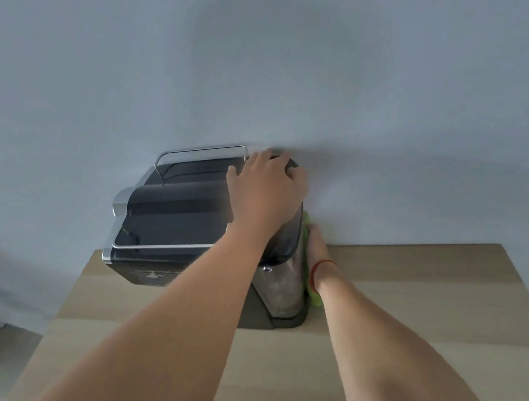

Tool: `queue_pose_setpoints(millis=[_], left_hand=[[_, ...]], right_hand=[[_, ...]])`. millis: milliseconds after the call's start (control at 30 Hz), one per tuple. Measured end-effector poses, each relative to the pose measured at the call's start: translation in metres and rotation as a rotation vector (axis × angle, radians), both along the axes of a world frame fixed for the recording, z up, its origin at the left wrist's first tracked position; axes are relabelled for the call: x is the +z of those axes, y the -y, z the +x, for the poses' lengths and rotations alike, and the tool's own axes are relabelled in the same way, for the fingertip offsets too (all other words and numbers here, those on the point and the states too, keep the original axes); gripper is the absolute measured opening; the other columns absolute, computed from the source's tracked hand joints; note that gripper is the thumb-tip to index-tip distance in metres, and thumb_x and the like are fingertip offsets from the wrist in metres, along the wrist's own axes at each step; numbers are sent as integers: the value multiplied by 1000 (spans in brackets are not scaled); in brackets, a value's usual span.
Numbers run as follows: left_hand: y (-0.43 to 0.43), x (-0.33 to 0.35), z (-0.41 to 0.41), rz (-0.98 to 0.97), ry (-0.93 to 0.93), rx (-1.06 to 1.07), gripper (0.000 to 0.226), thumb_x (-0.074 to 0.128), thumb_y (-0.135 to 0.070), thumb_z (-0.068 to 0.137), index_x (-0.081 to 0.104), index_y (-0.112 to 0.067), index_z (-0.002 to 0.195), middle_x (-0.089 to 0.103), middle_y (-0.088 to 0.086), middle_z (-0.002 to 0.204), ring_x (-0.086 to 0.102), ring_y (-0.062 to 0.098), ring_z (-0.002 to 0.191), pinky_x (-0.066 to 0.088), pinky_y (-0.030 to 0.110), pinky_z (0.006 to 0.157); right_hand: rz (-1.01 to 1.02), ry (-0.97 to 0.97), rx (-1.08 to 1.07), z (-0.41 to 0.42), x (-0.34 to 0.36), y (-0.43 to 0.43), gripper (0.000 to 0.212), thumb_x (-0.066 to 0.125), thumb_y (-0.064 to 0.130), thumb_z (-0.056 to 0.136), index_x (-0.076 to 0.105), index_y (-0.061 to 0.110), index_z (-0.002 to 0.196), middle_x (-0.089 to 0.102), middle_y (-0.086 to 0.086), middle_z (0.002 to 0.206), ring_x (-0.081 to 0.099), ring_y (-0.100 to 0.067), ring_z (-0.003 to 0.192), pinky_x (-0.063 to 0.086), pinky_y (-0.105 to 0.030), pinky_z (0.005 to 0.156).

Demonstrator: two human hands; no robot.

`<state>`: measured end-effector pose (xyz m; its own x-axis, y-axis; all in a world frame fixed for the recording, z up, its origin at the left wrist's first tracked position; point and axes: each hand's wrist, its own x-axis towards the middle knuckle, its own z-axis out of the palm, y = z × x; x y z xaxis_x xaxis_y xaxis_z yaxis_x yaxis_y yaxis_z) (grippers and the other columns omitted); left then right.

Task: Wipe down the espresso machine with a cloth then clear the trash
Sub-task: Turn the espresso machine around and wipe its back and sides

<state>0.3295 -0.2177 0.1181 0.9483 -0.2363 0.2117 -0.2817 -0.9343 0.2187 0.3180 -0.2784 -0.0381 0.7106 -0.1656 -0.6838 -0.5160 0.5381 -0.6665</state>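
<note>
Pale wood-grain table bears glossy black espresso machine, green cloth alongside.

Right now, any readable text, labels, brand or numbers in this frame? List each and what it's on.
None legible.
Black and chrome espresso machine: pale markings on its front lower panel, too blurred to read as words or symbols.
Green cloth under the right hand: no print visible.
Left hand on the machine's top; light wooden table and wall: no text.

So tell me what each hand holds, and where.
Right hand presses the green cloth flat against the espresso machine's right side. Left hand grips its top rear corner.
</note>
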Motion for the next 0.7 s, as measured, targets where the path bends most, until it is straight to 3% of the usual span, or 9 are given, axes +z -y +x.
queue_pose_setpoints(millis=[100, 233, 367, 467, 533, 600, 700], left_hand=[[1, 5, -4, 4, -5, 8, 35, 33, -31, 92, 61, -16, 107, 62, 5, 111, 55, 28, 107, 39, 49, 99], [1, 8, -8, 34, -16, 18, 39, 32, -33, 92, 61, -17, 115, 60, 7, 116, 54, 28, 111, 38, 45, 98], [2, 11, -12, 29, -47, 32, 43, 31, -34, 94, 58, -19, 125, 58, 8, 123, 51, 28, 118, 35, 44, 100], [1, 13, -14, 25, -66, 37, 46, 30, -34, 96, 55, -21, 131, 55, 10, 131, 48, 29, 123, 33, 46, 105], [1, 14, -15, 26, -66, 35, 45, 30, -33, 96, 55, -19, 132, 54, 10, 132, 48, 31, 123, 33, 46, 105], [2, 15, -17, 34, -64, 28, 44, 31, -33, 97, 55, -18, 131, 55, 11, 130, 49, 31, 121, 33, 44, 103], [3, 16, -17, 47, -57, 24, 43, 31, -32, 97, 55, -20, 130, 56, 11, 127, 50, 31, 119, 35, 44, 102]], right_hand=[[-39, 54, -15, 20, -7, 4, 96, 49, 78, 52, 62, 17, 125, 65, -14, 123, 59, -33, 116, 41, -50, 105], [-51, 177, -53, 2, 48, 3, 79, 44, 66, 69, 60, 13, 125, 65, -14, 119, 58, -32, 115, 43, -46, 104], [3, 356, -115, -4, 84, 9, 45, 46, 41, 92, 64, 10, 119, 68, -13, 108, 64, -24, 96, 51, -31, 79], [44, 447, -142, -3, 99, 10, 47, 46, 42, 85, 69, 12, 114, 69, -13, 111, 65, -27, 102, 50, -35, 88], [39, 426, -188, -2, 93, 9, 46, 45, 42, 80, 70, 12, 103, 67, -13, 101, 62, -27, 96, 48, -35, 85], [-40, 397, -198, 0, 80, 8, 38, 47, 40, 83, 69, 14, 99, 68, -11, 101, 63, -25, 96, 50, -36, 88], [-161, 366, -164, 2, 53, 4, 38, 48, 46, 84, 70, 21, 100, 68, -9, 109, 63, -28, 107, 47, -47, 101]])
